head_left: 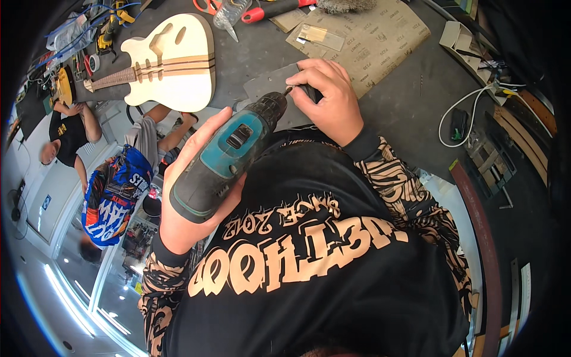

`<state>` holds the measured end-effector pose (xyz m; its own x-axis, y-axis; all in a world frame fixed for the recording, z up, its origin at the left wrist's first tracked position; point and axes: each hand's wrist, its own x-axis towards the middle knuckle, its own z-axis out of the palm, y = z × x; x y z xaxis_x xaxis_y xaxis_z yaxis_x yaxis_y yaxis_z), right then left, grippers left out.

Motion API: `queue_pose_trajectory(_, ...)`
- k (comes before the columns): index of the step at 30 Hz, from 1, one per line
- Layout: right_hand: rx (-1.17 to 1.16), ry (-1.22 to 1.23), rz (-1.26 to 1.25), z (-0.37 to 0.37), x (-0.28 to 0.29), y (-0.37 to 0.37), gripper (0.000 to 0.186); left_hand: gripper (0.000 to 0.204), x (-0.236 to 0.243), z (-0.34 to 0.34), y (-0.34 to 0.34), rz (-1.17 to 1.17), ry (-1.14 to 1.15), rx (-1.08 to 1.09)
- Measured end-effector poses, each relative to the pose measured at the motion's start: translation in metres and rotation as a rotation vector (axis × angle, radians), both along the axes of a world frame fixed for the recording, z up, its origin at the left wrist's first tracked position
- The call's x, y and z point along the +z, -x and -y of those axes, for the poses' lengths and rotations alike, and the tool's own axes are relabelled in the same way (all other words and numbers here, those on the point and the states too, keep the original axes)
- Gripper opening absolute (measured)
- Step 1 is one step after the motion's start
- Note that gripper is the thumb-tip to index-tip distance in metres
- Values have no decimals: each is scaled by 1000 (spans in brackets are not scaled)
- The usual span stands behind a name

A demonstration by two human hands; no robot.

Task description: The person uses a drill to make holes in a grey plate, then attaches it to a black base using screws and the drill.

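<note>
A teal and black cordless drill (229, 152) is in my left hand (177, 223), its fingers and thumb wrapped round the body. The drill points up and right, toward my right hand (330, 101). That hand is closed, with thumb and fingers pinching a small dark piece (310, 93) right by the drill's tip. Whether the bit (289, 90) enters the piece or only touches it, I cannot tell. Beneath both lies a flat grey plate (262, 84) on the dark bench top (389, 122).
An unfinished pale wooden electric guitar (199, 80) lies to the left. Behind my right hand is a brown sandpaper sheet (386, 44), with a red-handled tool (270, 11) and a brush (345, 5) beyond. A white cable (443, 130) loops at right. Two people stand at far left.
</note>
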<state>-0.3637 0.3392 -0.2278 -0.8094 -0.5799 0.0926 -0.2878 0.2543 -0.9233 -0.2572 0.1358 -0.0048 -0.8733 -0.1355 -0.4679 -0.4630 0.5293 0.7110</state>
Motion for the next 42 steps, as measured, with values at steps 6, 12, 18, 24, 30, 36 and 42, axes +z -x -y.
queue_pose_trajectory(6, 24, 1, 12, -1, 0, 2, 15, 78, -2, -1, -2, -7, 26, -18)
queue_pose_trajectory(12, 53, -11, 36, -1, 3, 4, 19, 77, -1, 0, -1, 33, 38, -25)
queue_pose_trajectory(18, 41, 6, 26, 1, 1, 4, 16, 76, 9, -9, 6, 241, -67, 242)
queue_pose_trajectory(24, 32, 13, 22, 1, 0, 4, 16, 76, 13, -13, 12, 261, -95, 292)
queue_pose_trajectory(30, 90, 34, 75, -4, 0, 6, 21, 76, 11, -14, 20, 58, 117, -95)
queue_pose_trajectory(36, 99, 60, 90, -6, -1, 6, 19, 77, 16, -20, 24, 82, 124, -87)
queue_pose_trajectory(42, 124, 68, 103, -7, -3, 8, 17, 79, 20, -28, 31, 117, 159, -98)
